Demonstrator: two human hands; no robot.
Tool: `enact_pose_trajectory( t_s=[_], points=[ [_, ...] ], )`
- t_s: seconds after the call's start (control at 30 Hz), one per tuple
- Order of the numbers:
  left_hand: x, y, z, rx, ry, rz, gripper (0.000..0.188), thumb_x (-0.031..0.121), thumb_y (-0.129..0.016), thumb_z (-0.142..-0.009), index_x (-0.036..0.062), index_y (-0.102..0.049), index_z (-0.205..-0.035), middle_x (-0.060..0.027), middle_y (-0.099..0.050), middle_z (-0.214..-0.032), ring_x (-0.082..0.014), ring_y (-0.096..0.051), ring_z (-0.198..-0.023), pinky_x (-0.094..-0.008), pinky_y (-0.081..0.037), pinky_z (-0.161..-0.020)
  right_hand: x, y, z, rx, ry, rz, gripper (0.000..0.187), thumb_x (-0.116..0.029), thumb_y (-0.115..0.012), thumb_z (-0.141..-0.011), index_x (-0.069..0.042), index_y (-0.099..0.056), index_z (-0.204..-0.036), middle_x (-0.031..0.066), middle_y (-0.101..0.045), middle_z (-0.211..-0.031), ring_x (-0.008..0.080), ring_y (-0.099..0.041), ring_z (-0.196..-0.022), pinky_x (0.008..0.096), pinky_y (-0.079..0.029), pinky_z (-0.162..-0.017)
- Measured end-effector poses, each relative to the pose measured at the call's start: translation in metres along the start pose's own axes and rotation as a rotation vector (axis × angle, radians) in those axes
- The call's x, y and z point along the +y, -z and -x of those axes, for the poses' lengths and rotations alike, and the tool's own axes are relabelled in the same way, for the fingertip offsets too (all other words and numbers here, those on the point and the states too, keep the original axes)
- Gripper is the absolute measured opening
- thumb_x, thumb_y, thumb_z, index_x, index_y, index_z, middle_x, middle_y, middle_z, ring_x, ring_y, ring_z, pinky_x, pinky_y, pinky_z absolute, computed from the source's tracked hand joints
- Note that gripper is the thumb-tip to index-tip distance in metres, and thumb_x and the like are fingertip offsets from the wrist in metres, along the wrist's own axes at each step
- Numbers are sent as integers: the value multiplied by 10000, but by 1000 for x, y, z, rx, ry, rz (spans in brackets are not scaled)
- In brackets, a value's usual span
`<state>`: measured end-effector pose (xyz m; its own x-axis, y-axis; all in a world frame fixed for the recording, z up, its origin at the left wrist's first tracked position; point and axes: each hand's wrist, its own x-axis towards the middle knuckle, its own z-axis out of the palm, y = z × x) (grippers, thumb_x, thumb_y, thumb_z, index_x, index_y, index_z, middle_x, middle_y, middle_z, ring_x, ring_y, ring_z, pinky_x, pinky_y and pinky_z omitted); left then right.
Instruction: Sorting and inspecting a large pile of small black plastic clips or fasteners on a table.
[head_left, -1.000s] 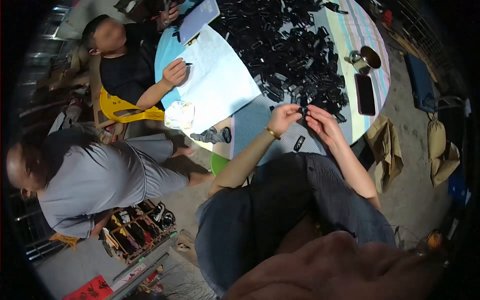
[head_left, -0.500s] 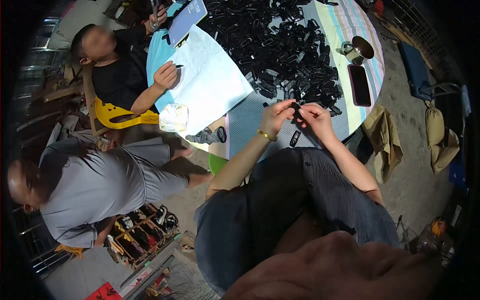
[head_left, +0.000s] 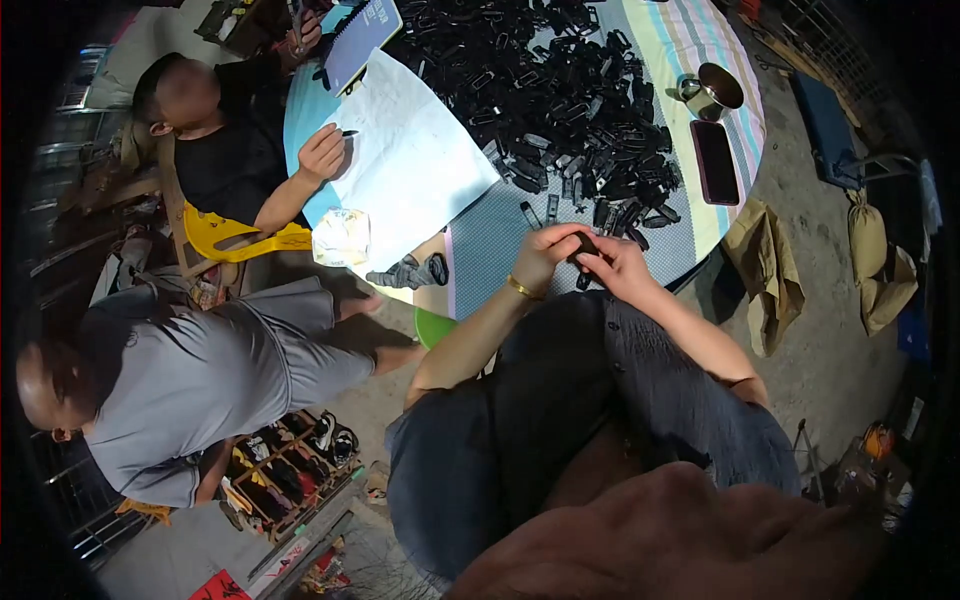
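Observation:
Close to the table's near edge, my left hand (head_left: 545, 254) and my right hand (head_left: 622, 268) meet around a small dark plastic piece (head_left: 585, 243). Fingers of both hands pinch it, covering much of its shape. Just beyond them spreads a large heap of black plastic parts (head_left: 540, 95), many of them slim and elongated. A couple of loose pieces, one with a pale end (head_left: 530, 214), lie on the patterned tablecloth (head_left: 490, 250) by my left hand. Under my fingers another dark piece is mostly hidden.
Right of the heap are a metal mug (head_left: 712, 93) and a phone (head_left: 715, 162). White paper (head_left: 410, 150), a notebook (head_left: 362, 42) and a soft packet (head_left: 341, 237) lie left. A seated person (head_left: 225, 160) holds a pen; another person (head_left: 200, 370) in grey is nearby.
Both hands have come slightly nearer to me, still around the dark piece. The loose piece below them is now mostly covered. A pale-ended piece shows more by my left hand.

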<state>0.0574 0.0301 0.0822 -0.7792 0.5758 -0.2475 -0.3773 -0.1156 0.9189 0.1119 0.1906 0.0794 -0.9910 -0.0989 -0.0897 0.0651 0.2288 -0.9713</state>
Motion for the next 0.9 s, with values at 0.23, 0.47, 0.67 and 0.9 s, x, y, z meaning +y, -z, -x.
enact_pose_trajectory(
  t_s=[0.23,0.47,0.67,0.9],
  points=[
    [-32,4,2,-188,16,-406,236,102,-538,-801,16,-612,-1007,-85,-640,-929,-150,-590,-850,-266,-456,-762,0,33,16,-197,-70,443,264,-245,-643,-754,-3,-630,-859,158,-604,-705,314,-583,-636,373,-449,-580],
    [-48,48,-24,417,-409,-1007,222,235,-636,-750,41,-615,-856,-148,-595,-803,-302,-573,-728,-369,-460,-663,35,91,60,-366,-316,1028,295,-291,-673,-697,-18,-629,-798,191,-601,-745,370,-572,-739,430,-450,-668],
    [-23,27,-49,431,-277,-1341,344,327,-699,-685,37,-605,-846,-143,-563,-788,-316,-522,-817,-401,-431,-708,12,79,31,-342,-315,952,248,-279,-637,-724,-40,-641,-789,188,-599,-738,362,-576,-739,431,-453,-659],
    [-42,32,-64,355,-246,-1372,355,200,-695,-673,21,-578,-956,-159,-582,-861,-334,-527,-838,-422,-428,-741,-1,47,-47,86,62,711,284,-327,-608,-755,-45,-640,-762,158,-616,-718,330,-593,-690,419,-466,-625]
  ],
)
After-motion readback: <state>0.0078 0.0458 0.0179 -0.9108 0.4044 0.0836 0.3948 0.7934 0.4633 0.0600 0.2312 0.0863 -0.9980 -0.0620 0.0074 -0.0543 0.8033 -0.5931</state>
